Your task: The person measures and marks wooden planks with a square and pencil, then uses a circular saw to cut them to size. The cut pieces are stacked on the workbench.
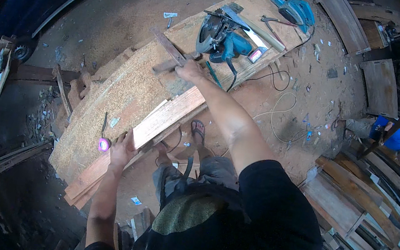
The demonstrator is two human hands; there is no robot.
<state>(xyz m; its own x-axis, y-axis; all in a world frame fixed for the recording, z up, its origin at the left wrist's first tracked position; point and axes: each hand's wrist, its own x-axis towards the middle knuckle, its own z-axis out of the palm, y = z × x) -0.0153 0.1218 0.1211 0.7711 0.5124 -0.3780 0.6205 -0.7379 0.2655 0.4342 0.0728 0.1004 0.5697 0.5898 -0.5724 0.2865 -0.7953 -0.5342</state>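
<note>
My left hand (120,152) grips a long reddish wooden plank (168,116) along the near edge of the workbench, with its fingers over the far side. Under and beside that plank lie other boards, partly covered. My right hand (190,71), farther ahead, is closed around a dark wooden try square (168,46) with two crossing bars; its fingers partly hide the joint. Close to the left hand sits a round pink tape measure (103,144). Just right of the right hand rests a teal circular saw (227,43), and a thin green stick (213,75) lies nearby.
Sawdust covers much of the workbench (130,79). At its far end are a blue electric planer (294,11), pincers (275,28) and a second tape measure (256,55). Cables (280,122) cross the floor. Stacked boards (351,198) and another person (391,133) are at right.
</note>
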